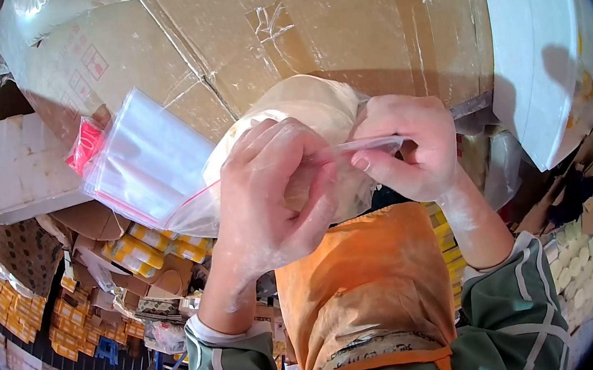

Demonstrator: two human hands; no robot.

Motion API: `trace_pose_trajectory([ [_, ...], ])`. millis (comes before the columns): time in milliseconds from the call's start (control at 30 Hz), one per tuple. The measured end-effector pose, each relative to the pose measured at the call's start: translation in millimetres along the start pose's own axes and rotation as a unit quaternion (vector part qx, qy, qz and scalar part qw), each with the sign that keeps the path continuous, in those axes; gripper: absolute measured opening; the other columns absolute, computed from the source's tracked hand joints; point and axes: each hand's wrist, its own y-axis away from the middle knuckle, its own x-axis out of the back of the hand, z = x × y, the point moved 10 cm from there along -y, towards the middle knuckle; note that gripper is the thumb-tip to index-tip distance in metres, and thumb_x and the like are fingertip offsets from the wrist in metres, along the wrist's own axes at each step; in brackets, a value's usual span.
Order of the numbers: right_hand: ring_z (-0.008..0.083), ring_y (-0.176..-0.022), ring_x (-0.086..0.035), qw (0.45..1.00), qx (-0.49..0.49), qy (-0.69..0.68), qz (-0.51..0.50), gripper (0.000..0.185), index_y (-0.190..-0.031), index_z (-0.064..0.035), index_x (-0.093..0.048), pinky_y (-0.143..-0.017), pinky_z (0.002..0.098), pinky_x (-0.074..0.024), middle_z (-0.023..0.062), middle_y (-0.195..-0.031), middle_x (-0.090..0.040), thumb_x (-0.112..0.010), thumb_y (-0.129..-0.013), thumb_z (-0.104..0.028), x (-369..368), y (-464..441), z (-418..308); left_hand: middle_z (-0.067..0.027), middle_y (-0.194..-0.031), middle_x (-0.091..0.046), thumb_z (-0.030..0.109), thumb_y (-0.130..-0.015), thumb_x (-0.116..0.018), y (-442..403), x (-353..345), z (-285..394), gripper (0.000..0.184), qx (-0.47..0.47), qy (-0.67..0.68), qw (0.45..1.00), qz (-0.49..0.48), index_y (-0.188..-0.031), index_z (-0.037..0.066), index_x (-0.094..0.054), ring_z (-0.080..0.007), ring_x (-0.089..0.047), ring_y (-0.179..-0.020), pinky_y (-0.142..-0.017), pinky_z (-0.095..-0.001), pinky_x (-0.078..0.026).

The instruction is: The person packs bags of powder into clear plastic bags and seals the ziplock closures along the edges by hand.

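My left hand [268, 196] and my right hand [415, 147], both dusted with pale powder, pinch the top edge of a clear zip bag [362, 145] between thumb and fingers. Behind and below them bulges a cream-coloured bundle [315, 96], partly hidden by my hands; it appears to be inside the bag, though I cannot make out what it is. To the left of my left hand lies a stack of flat clear zip bags [154, 159] with red seal lines. A crumpled red wrapper [87, 143] touches the far left of the stack.
A large taped cardboard box [342, 22] forms the work surface. At its right stands a white tub [532, 41], and at its left a white foam box [21, 169]. Yellow packets [133, 255] and cartons lie lower down. An orange apron [368, 273] covers my front.
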Motion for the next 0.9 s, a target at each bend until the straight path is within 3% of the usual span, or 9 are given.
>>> trace_pose_trajectory([
  [67, 0.0191, -0.054, -0.053, 1.0, 0.018, 0.012, -0.02, 0.011, -0.077, -0.0033, -0.061, -0.05, 0.0288, -0.0398, 0.0059, -0.064, -0.058, -0.072, -0.078, -0.007, -3.2, -3.1, -5.3, -0.0108, -0.072, -0.056, 0.002, -0.067, -0.065, -0.7, -1.0, -0.7, 0.014, 0.0, 0.004, 1.0, -0.006, -0.077, 0.003, -0.056, -0.0314, -0.052, -0.067, -0.063, -0.038, -0.042],
  [133, 0.0195, -0.055, -0.054, 0.998, 0.011, 0.052, -0.028, 0.01, -0.076, -0.0034, -0.061, -0.05, 0.0291, -0.0403, 0.0063, -0.065, -0.058, -0.07, -0.077, -0.005, -4.3, -4.2, -4.7, -0.0098, -0.07, -0.057, -0.002, -0.068, -0.062, 0.0, 1.7, 0.6, 0.008, -0.015, -0.014, 1.0, 0.007, -0.075, 0.0, -0.058, -0.0235, -0.052, -0.064, -0.06, -0.0314, -0.04],
  [333, 0.0214, -0.053, -0.05, 0.999, 0.016, 0.03, -0.009, 0.01, -0.075, -0.0046, -0.06, -0.049, 0.0306, -0.0384, 0.006, -0.064, -0.055, -0.07, -0.075, -0.002, -3.5, 1.3, -6.0, -0.0082, -0.069, -0.061, -0.003, -0.068, -0.07, 5.0, 6.8, 14.3, 0.012, -0.078, -0.126, 0.988, 0.038, -0.076, 0.002, -0.061, -0.0237, -0.056, -0.066, -0.062, -0.032, -0.044],
  [467, 0.0233, -0.052, -0.048, 0.999, 0.018, 0.033, -0.024, 0.012, -0.074, -0.0048, -0.059, -0.048, 0.0315, -0.0378, 0.0063, -0.064, -0.053, -0.071, -0.072, -0.003, -5.0, 0.7, -6.4, -0.0081, -0.07, -0.061, -0.001, -0.068, -0.071, 5.4, 9.6, 6.6, 0.013, -0.034, -0.084, 0.996, 0.027, -0.076, 0.002, -0.061, -0.0244, -0.057, -0.066, -0.062, -0.032, -0.045],
  [567, 0.0245, -0.053, -0.048, 0.992, 0.073, 0.091, -0.036, 0.015, -0.072, -0.0056, -0.058, -0.048, 0.0322, -0.0378, 0.0064, -0.064, -0.052, -0.073, -0.07, -0.003, -8.7, -7.5, -16.2, -0.0082, -0.071, -0.062, -0.002, -0.069, -0.07, 5.2, 3.2, 10.3, 0.013, -0.068, -0.102, 0.992, 0.008, -0.076, 0.002, -0.061, -0.0246, -0.057, -0.066, -0.062, -0.032, -0.045],
  [667, 0.0187, -0.054, -0.049, 0.981, 0.124, 0.123, -0.087, 0.01, -0.071, -0.0035, -0.062, -0.048, 0.0292, -0.0372, 0.0072, -0.067, -0.056, -0.07, -0.075, -0.008, -11.8, -8.7, -25.8, -0.0081, -0.072, -0.062, -0.003, -0.07, -0.069, 8.6, 3.5, 20.1, 0.011, -0.122, -0.124, 0.985, 0.022, -0.076, 0.002, -0.061, -0.0245, -0.057, -0.066, -0.062, -0.0324, -0.045],
  [733, 0.0237, -0.054, -0.05, 0.983, 0.074, 0.08, -0.15, 0.015, -0.07, -0.0054, -0.058, -0.049, 0.0321, -0.0383, 0.0063, -0.063, -0.052, -0.073, -0.073, -0.006, -16.5, -11.7, -25.2, -0.0085, -0.073, -0.061, -0.003, -0.071, -0.068, 14.0, 6.6, 27.9, 0.011, -0.145, -0.14, 0.979, 0.038, -0.077, 0.002, -0.06, -0.025, -0.056, -0.067, -0.062, -0.0327, -0.045],
  [833, 0.0214, -0.054, -0.05, 0.993, 0.04, 0.003, -0.114, 0.013, -0.071, -0.0038, -0.06, -0.051, 0.0305, -0.038, 0.0056, -0.062, -0.053, -0.071, -0.077, -0.006, -12.2, -9.4, -14.9, -0.0052, -0.075, -0.06, 0.008, -0.069, -0.074, 25.2, 14.6, 18.1, 0.017, -0.148, -0.178, 0.968, 0.099, -0.08, 0.007, -0.061, -0.0241, -0.056, -0.07, -0.062, -0.0328, -0.041],
  [900, 0.0203, -0.054, -0.05, 0.994, 0.038, -0.025, -0.096, 0.012, -0.071, -0.0033, -0.061, -0.051, 0.03, -0.0378, 0.0054, -0.062, -0.054, -0.07, -0.078, -0.006, -11.7, -7.1, -10.4, -0.0053, -0.075, -0.06, 0.006, -0.069, -0.074, 28.1, 20.7, 16.4, 0.017, -0.138, -0.172, 0.968, 0.116, -0.079, 0.007, -0.061, -0.0242, -0.056, -0.07, -0.062, -0.0328, -0.041],
])
